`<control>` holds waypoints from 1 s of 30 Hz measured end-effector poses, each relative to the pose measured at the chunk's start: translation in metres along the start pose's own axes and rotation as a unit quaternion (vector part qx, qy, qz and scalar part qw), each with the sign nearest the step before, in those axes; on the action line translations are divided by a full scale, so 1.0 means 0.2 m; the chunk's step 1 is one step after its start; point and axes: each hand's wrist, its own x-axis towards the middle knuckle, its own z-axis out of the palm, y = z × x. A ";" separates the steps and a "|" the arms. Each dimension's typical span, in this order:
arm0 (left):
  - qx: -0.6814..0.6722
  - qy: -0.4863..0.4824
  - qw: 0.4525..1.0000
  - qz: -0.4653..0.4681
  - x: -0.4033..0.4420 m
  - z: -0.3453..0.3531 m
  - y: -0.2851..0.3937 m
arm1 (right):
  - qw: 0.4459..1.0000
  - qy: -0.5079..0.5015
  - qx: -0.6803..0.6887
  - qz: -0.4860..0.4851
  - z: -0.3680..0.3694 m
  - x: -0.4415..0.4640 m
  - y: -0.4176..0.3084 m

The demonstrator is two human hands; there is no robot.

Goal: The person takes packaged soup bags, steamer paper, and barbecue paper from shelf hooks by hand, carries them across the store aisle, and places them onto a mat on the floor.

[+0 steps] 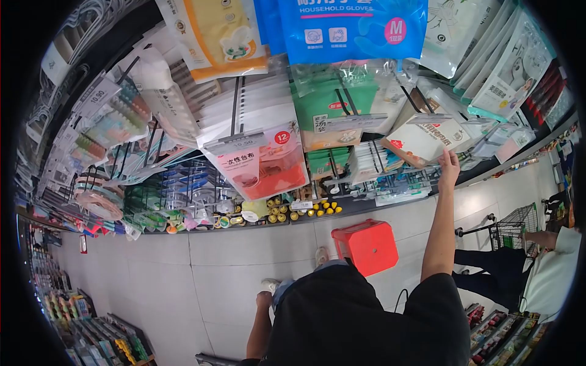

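Note:
My right hand reaches up to the shelf, fingers closed on the lower right corner of a white and brown packet. That packet hangs tilted on a hook, with a price tag holder in front of its upper part. My left hand hangs low beside my left leg, away from the goods; its fingers are mostly hidden from above. Left of the gripped packet hang green bags. Above them is a blue household gloves packet.
A red plastic stool stands on the floor before the shelf, near my feet. To the right, a person in a light top is beside a shopping cart. Pink tablecloth packets hang left of centre. More shelves stand behind at lower left.

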 end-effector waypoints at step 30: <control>-0.039 -0.016 0.999 0.021 -0.08 0.16 -0.20 | 0.999 -0.005 0.001 -0.034 -0.12 0.24 0.05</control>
